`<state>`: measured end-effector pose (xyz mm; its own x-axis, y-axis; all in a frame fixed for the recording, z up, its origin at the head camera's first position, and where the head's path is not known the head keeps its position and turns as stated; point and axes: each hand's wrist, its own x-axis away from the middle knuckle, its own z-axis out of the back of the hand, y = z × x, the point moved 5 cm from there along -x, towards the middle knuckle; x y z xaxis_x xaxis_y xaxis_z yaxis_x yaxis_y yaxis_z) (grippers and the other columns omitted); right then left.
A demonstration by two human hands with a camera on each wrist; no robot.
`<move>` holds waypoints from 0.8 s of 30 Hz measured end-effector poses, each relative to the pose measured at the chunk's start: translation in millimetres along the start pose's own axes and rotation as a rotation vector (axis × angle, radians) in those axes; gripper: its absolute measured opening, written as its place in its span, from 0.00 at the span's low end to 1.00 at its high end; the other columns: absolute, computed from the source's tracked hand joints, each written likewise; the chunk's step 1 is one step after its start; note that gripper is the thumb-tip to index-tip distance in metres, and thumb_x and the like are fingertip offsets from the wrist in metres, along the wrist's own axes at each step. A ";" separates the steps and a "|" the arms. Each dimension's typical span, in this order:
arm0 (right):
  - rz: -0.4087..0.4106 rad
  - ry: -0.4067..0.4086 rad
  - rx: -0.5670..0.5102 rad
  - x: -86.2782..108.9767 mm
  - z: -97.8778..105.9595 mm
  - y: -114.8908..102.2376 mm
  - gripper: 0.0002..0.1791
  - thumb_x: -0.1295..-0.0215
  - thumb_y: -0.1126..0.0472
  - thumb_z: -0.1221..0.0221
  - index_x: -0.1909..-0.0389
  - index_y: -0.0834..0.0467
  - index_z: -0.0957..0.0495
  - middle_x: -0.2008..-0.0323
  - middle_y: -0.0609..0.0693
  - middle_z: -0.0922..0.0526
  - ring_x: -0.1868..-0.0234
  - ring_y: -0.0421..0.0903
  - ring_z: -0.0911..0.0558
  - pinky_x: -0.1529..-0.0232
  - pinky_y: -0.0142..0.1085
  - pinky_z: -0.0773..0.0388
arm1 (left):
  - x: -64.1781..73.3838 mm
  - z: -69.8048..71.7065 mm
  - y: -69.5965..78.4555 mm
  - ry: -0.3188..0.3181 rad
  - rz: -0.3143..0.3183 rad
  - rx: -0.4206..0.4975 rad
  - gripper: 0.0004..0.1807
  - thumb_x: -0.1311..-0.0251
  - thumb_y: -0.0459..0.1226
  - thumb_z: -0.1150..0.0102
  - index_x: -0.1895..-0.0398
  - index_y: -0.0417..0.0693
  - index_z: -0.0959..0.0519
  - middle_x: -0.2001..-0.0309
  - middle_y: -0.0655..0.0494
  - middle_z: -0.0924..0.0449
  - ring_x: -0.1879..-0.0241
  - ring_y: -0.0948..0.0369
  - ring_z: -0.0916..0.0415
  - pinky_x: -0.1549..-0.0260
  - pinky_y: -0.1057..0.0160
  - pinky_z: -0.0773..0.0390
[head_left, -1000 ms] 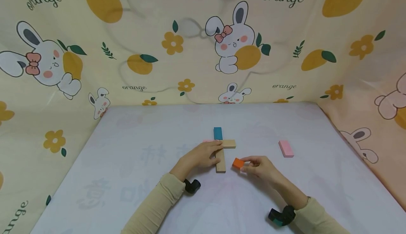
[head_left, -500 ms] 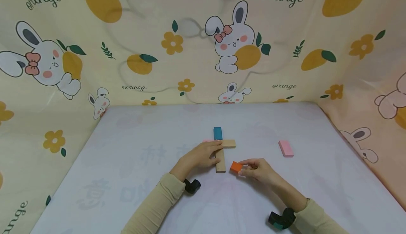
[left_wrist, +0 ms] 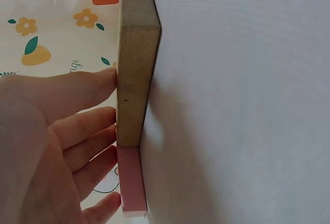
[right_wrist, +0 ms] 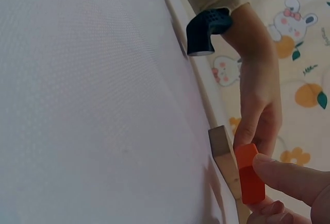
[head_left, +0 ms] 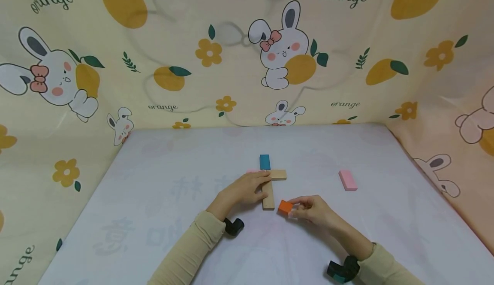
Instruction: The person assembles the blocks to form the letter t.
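My right hand (head_left: 313, 209) pinches a small orange block (head_left: 284, 207) between thumb and fingers, close to the right of the near end of a long wooden block (head_left: 268, 200). In the right wrist view the thumb lies against one face of the orange block (right_wrist: 251, 183). My left hand (head_left: 244, 189) rests its fingertips on top of the long wooden block and of a pink block (left_wrist: 131, 180) beyond it. A second wooden block (head_left: 278, 175) points right from the far end, and a blue block (head_left: 264, 162) extends away from there. Fingers partly hide the pink block.
Another pink block (head_left: 348, 180) lies apart on the right of the white tabletop (head_left: 185, 242). A patterned cloth (head_left: 239, 70) with rabbits and oranges hangs along the back and sides. Black camera mounts (head_left: 343, 269) sit at both wrists.
My right hand has brought the orange block slightly left and toward me, nearer the wooden block's close end, turning it a little. The left hand and the laid blocks stay put.
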<state>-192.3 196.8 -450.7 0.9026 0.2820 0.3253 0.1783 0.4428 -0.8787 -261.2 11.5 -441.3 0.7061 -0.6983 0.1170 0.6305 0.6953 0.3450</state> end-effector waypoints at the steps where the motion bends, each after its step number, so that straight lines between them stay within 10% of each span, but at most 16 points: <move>1: -0.003 0.000 -0.002 0.1 -0.1 0.1 0.26 0.41 0.60 0.35 0.45 0.70 0.24 0.82 0.41 0.33 0.83 0.36 0.38 0.82 0.26 0.41 | 0.1 0.5 0.2 0.002 -0.002 0.001 0.32 0.33 0.45 0.47 0.28 0.45 0.38 0.26 0.53 0.40 0.26 0.55 0.41 0.26 0.57 0.39; 24: 0.039 -0.060 -0.009 -1.2 -12.8 -3.8 0.27 0.43 0.61 0.34 0.46 0.74 0.25 0.82 0.41 0.34 0.81 0.35 0.38 0.81 0.25 0.41 | -0.1 0.2 0.4 0.034 -0.035 -0.014 0.31 0.34 0.44 0.46 0.30 0.43 0.35 0.27 0.52 0.38 0.28 0.55 0.38 0.28 0.58 0.36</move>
<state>-189.1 183.9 -452.2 0.8840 0.3491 0.3109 0.1475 0.4229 -0.8941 -261.1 11.8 -441.0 0.6939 -0.7164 0.0733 0.6594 0.6730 0.3351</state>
